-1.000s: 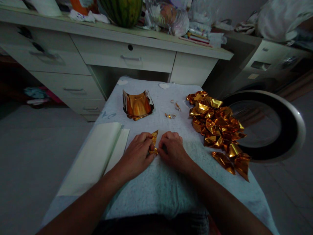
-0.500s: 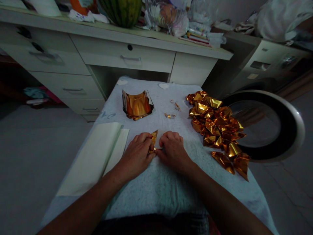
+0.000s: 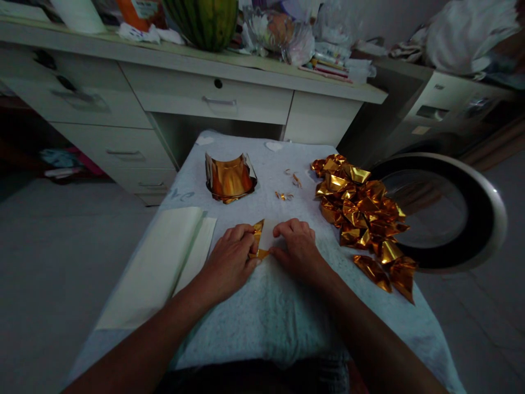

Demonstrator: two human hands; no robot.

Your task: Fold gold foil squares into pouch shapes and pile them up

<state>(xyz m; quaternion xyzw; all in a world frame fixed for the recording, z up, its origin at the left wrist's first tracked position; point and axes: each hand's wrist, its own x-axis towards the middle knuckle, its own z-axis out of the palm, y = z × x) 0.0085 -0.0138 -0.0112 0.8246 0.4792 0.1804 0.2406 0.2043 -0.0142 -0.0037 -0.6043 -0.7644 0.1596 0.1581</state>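
Observation:
A small sheet of gold foil paper (image 3: pixel 257 254) with a pale back lies between my hands on the cloth-covered table (image 3: pixel 254 328). Gold strips show folded over along its left and lower edges. My left hand (image 3: pixel 232 254) is closed on the left side, fingers bent and pressing the sheet down. At the right end of the lower fold, the thumb of my right hand (image 3: pixel 299 246) touches the foil; its other fingers curl over the sheet's right part, partly hiding it. Right of the hands lies a pile of folded gold foil pieces (image 3: pixel 365 208).
A curved stack of gold foil sheets (image 3: pixel 230 178) stands behind my hands. Small gold scraps (image 3: pixel 284 195) lie near the middle. Folded pale paper (image 3: pixel 151 268) rests on the left. Beyond are a white drawer counter (image 3: pixel 213 104) and a washing machine's open round door (image 3: pixel 484 213).
My right hand has moved slightly right, away from the left hand. More of the lower gold fold shows between them. The left hand stays on the sheet.

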